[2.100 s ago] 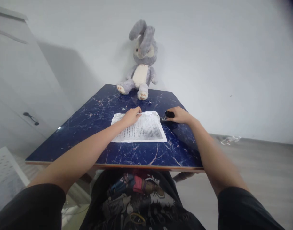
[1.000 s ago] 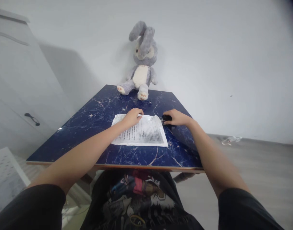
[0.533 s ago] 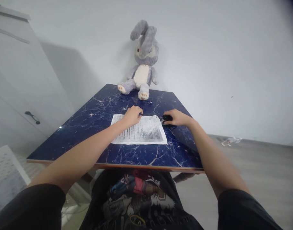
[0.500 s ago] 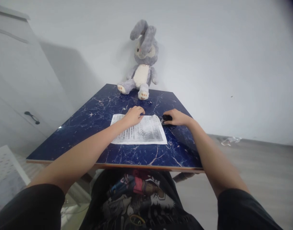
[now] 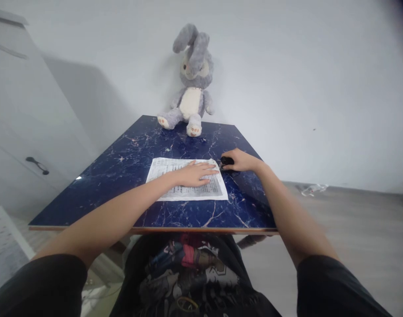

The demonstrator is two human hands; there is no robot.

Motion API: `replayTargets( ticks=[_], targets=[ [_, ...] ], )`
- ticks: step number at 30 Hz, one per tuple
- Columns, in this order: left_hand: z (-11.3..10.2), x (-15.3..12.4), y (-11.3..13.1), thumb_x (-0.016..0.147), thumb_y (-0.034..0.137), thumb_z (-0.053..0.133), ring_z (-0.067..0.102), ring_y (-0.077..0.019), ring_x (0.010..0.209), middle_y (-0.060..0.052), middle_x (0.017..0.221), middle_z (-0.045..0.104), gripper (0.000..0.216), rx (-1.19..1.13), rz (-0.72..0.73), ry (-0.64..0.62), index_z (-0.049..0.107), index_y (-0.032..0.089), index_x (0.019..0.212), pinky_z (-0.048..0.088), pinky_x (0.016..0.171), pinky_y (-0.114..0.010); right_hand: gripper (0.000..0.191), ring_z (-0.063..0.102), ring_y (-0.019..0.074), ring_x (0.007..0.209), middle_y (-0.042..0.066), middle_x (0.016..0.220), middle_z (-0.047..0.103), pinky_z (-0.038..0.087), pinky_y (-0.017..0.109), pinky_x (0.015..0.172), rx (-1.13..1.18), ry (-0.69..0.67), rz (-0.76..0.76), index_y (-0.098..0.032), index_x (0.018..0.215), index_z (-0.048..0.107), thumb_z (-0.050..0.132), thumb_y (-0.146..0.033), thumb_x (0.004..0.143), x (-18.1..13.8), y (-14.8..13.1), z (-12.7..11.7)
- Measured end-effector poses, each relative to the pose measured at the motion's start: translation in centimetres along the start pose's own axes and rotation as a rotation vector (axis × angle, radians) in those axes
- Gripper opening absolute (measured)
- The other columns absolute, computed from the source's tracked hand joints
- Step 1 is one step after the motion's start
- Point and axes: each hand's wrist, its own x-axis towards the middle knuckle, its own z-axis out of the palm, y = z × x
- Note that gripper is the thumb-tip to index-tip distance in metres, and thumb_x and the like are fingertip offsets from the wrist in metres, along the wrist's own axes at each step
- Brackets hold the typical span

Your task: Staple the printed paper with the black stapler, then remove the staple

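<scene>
A printed sheet of paper (image 5: 165,169) lies flat on the dark blue marbled table (image 5: 129,163). My left hand (image 5: 195,173) rests on the sheet with its fingers stretched flat toward the right edge. My right hand (image 5: 241,160) is closed over a small black stapler (image 5: 226,161) at the sheet's upper right corner. Most of the stapler is hidden under my fingers.
A grey plush rabbit (image 5: 190,83) sits at the table's far edge against the white wall. A white cabinet with a dark handle (image 5: 37,165) stands to the left. Grey wooden floor with a clear plastic scrap (image 5: 311,189) lies to the right.
My left hand has left the sheet's top edge, moved nearer and right, and spread flat on the paper. My right hand stays on the stapler at the corner.
</scene>
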Motion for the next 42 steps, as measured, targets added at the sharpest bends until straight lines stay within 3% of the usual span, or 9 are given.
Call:
replayTargets(
  ticks=[6, 17, 21, 24, 26, 29, 35, 42],
  targets=[
    [-0.2, 0.2, 1.1, 0.1, 0.042, 0.05, 0.033, -0.0345, 0.153, -0.001, 0.171, 0.031, 0.054, 0.086, 0.003, 0.001, 0.046, 0.042, 0.154, 0.027, 0.12, -0.061, 0.018, 0.056, 0.0181, 0.072, 0.004, 0.079, 0.065, 0.036, 0.031, 0.069, 0.005, -0.006, 0.003, -0.02, 0.08, 0.056, 0.067, -0.034, 0.085, 0.0, 0.2, 0.2],
    [0.5, 1.0, 0.6, 0.097, 0.043, 0.053, 0.035, -0.0371, 0.15, -0.001, 0.17, 0.033, 0.058, 0.099, -0.016, 0.024, 0.046, 0.044, 0.154, 0.027, 0.117, -0.063, 0.018, 0.057, 0.0186, 0.072, 0.004, 0.078, 0.065, 0.038, 0.032, 0.071, 0.027, -0.005, -0.003, -0.02, 0.079, 0.055, 0.064, -0.034, 0.086, 0.1, -0.1, 0.3],
    [0.7, 1.2, 0.4, 0.098, 0.044, 0.052, 0.033, -0.0374, 0.151, -0.001, 0.17, 0.032, 0.056, 0.097, -0.018, 0.034, 0.047, 0.043, 0.154, 0.026, 0.117, -0.065, 0.017, 0.059, 0.0204, 0.076, 0.006, 0.085, 0.068, 0.039, 0.032, 0.072, 0.044, -0.024, 0.023, -0.02, 0.087, 0.061, 0.064, -0.037, 0.088, 0.2, -0.1, 0.4],
    [0.8, 1.2, 0.4, 0.097, 0.043, 0.054, 0.036, -0.0381, 0.149, -0.001, 0.169, 0.035, 0.055, 0.068, -0.004, 0.052, 0.05, 0.044, 0.152, 0.027, 0.117, -0.066, 0.03, 0.062, 0.0228, 0.086, 0.009, 0.098, 0.072, 0.043, 0.033, 0.078, 0.139, -0.051, 0.026, -0.019, 0.101, 0.064, 0.059, -0.048, 0.094, 0.2, -0.1, 0.3],
    [0.8, 1.2, 0.4, 0.096, 0.042, 0.055, 0.037, -0.0381, 0.148, -0.001, 0.167, 0.038, 0.054, 0.054, 0.004, 0.072, 0.052, 0.044, 0.15, 0.027, 0.118, -0.065, 0.044, 0.063, 0.0237, 0.093, 0.009, 0.105, 0.072, 0.045, 0.033, 0.084, 0.243, -0.024, 0.065, -0.019, 0.105, 0.066, 0.044, -0.057, 0.102, 0.3, -0.1, 0.5],
    [1.0, 1.2, 0.4, 0.095, 0.042, 0.056, 0.037, -0.0378, 0.148, -0.001, 0.166, 0.04, 0.053, 0.052, 0.003, 0.087, 0.054, 0.044, 0.148, 0.026, 0.119, -0.065, 0.062, 0.064, 0.0236, 0.095, 0.009, 0.103, 0.073, 0.044, 0.034, 0.09, 0.27, 0.087, 0.212, -0.019, 0.095, 0.069, 0.023, -0.059, 0.107, 1.1, -0.2, 1.3],
    [1.0, 1.1, 0.7, 0.095, 0.042, 0.055, 0.038, -0.0396, 0.147, -0.005, 0.166, 0.04, 0.05, 0.073, -0.008, 0.098, 0.058, 0.043, 0.145, 0.024, 0.118, -0.068, 0.054, 0.065, 0.0234, 0.093, 0.011, 0.101, 0.074, 0.042, 0.03, 0.081, 0.015, 0.149, 0.408, -0.02, 0.091, 0.069, 0.025, -0.045, 0.109, 2.5, -1.4, 3.0],
    [0.7, 0.9, 1.2, 0.097, 0.043, 0.052, 0.04, -0.0378, 0.144, -0.007, 0.162, 0.045, 0.05, 0.117, -0.009, 0.079, 0.056, 0.041, 0.147, 0.028, 0.116, -0.064, 0.054, 0.066, 0.0254, 0.094, 0.014, 0.106, 0.074, 0.042, 0.031, 0.077, -0.124, 0.137, 0.498, -0.019, 0.095, 0.07, 0.026, -0.048, 0.109, 2.6, -3.5, 3.0]
  ],
)
